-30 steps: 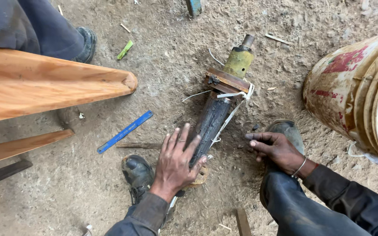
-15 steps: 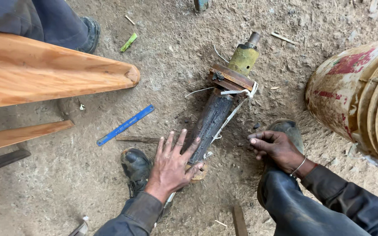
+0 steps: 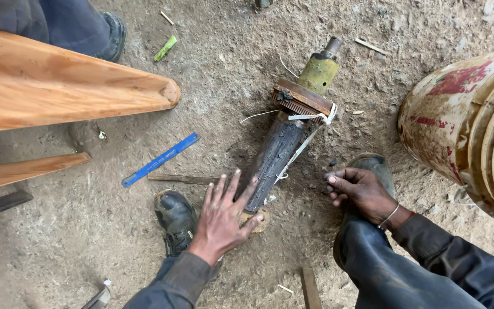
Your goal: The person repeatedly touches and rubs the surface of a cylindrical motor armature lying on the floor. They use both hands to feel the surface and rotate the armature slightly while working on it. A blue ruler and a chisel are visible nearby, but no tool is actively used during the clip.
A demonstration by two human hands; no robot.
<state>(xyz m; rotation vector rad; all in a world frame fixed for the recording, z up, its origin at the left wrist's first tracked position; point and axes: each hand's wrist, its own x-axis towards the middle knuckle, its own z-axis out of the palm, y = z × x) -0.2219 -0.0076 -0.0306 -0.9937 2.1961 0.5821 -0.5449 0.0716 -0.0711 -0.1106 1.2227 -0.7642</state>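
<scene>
On the dirt floor (image 3: pixel 58 252), the left hand (image 3: pixel 222 216), fingers spread wide, pressed the near end of a blackened tapered cylinder (image 3: pixel 275 160), seemingly steadying it. The right hand (image 3: pixel 358 189) rested loosely curled and empty, just right; a firmer two-handed grip seemed needed next.

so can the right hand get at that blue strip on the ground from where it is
Probably not easily: the right hand sits beyond the dark tapered part, and the left hand lies nearer the blue strip.

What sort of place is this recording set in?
Probably an informal repair or metalwork workshop with a dirt floor. A greasy black machine part lies on the ground under the left hand, near a blue blade and a rusty drum.
</scene>
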